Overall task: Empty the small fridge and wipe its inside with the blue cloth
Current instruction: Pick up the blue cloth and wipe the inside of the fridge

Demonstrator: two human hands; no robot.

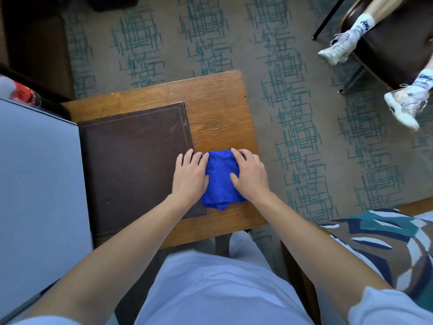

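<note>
At the centre of the frame, on the wooden table [218, 102], your left hand [190, 175] and right hand [250, 175] lie flat and open on the folded blue cloth [221, 178], gripping nothing; gather its loose near corner before lifting.

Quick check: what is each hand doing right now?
Left hand: open, flat, fingers on the left edge of the cloth; no grip.
Right hand: open, flat on the cloth's right side; no grip.

Blue cloth [221, 177] — brown table [218, 106].
</note>
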